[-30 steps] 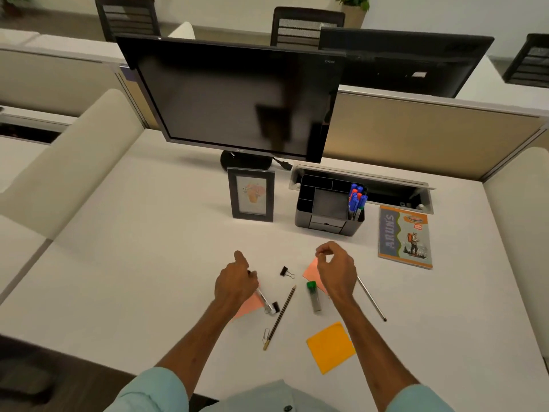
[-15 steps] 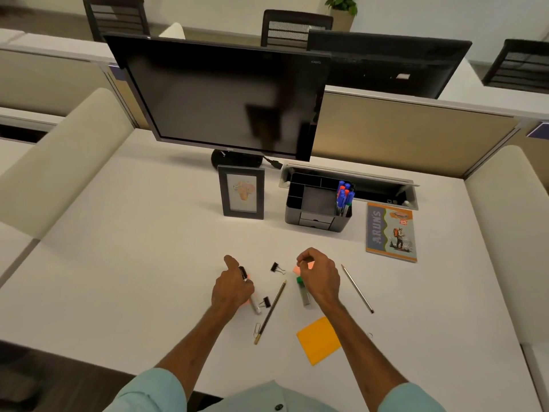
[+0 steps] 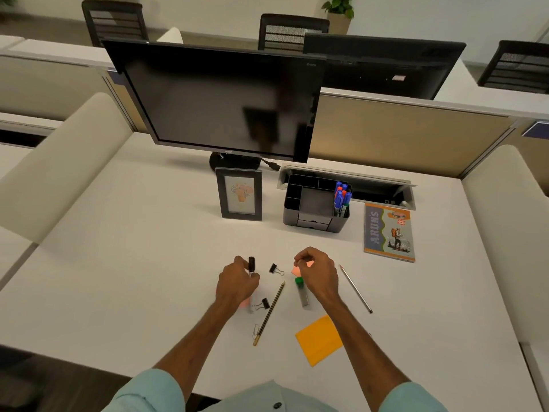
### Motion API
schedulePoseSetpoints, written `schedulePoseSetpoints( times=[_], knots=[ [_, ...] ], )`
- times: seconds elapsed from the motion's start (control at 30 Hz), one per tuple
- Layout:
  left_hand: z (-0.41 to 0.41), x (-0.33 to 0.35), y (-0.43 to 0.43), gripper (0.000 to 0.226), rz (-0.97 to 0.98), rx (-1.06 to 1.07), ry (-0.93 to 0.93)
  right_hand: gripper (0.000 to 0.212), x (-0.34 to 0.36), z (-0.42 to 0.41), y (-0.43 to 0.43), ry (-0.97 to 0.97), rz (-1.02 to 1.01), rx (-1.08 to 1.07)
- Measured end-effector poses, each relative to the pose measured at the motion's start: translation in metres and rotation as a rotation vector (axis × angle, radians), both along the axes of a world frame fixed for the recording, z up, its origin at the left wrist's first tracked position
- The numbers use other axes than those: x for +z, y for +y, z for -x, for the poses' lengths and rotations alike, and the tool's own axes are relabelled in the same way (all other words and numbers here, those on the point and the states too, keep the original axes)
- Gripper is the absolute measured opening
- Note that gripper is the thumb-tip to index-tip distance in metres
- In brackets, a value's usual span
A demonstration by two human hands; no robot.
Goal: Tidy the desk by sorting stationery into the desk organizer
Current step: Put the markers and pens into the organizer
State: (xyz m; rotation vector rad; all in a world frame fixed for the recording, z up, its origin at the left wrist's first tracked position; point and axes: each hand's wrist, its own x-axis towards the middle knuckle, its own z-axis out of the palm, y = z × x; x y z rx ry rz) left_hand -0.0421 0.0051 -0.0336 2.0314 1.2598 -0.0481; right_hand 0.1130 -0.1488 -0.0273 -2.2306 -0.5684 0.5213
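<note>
Left hand point(image 3: 237, 282) grips a pen point(image 3: 252, 264), fingers and thumb curled round the barrel just behind the black cap. The cap points away toward the monitor point(image 3: 219, 99), and the pale rear end shows below the palm. Right hand point(image 3: 319, 275) has its fingers curled, with thumb and forefinger brought together over the far edge of a pink note point(image 3: 295, 272). Whether they actually pinch the paper I cannot tell, as the knuckles hide the contact.

Between the hands lies the far clip point(image 3: 275, 269). The near clip point(image 3: 265, 303) sits just beside the pen's rear end, next to a black pencil point(image 3: 269, 313) that lies slantwise. A paper clip point(image 3: 255, 330) lies by the pencil's gold near end. A lead tube point(image 3: 302, 294) with a green cap lies just left of the right wrist, and a silver pencil point(image 3: 355, 288) lies to that hand's right. An orange note point(image 3: 319, 340) lies nearer the person, beside the right forearm. All of these rest on the white desk point(image 3: 133, 263).

The organizer point(image 3: 312, 215) stands at the back of the desk, well apart from both hands, between a frame point(image 3: 240, 194) and a notebook point(image 3: 388, 231). Markers point(image 3: 341, 199) stand upright in its right compartment.
</note>
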Motion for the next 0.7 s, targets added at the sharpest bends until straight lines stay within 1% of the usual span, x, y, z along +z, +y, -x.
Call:
schedulePoseSetpoints(
  times=[0.1,0.13,0.23,0.33,0.5,0.7],
  knots=[
    [-0.011,0.008,0.0,0.027,-0.032,-0.084,-0.097,0.007,0.002,0.002,0.009,0.051,-0.082,0.069],
    [-0.017,0.012,-0.001,0.026,-0.05,-0.116,-0.136,0.007,0.004,0.002,0.012,0.066,-0.109,0.091],
    [-0.034,0.02,-0.007,0.024,-0.062,-0.205,-0.254,0.02,0.012,0.002,0.019,0.065,-0.15,0.122],
    [-0.052,0.026,-0.015,0.023,-0.073,-0.272,-0.337,0.025,0.018,-0.003,0.021,0.02,-0.161,0.094],
    [-0.075,0.027,-0.022,0.025,-0.105,-0.362,-0.409,0.026,0.025,-0.022,0.01,-0.049,-0.163,0.019],
    [-0.102,0.034,-0.033,0.032,-0.095,-0.447,-0.503,0.028,0.037,-0.047,-0.003,-0.122,-0.132,-0.041]
  ],
)
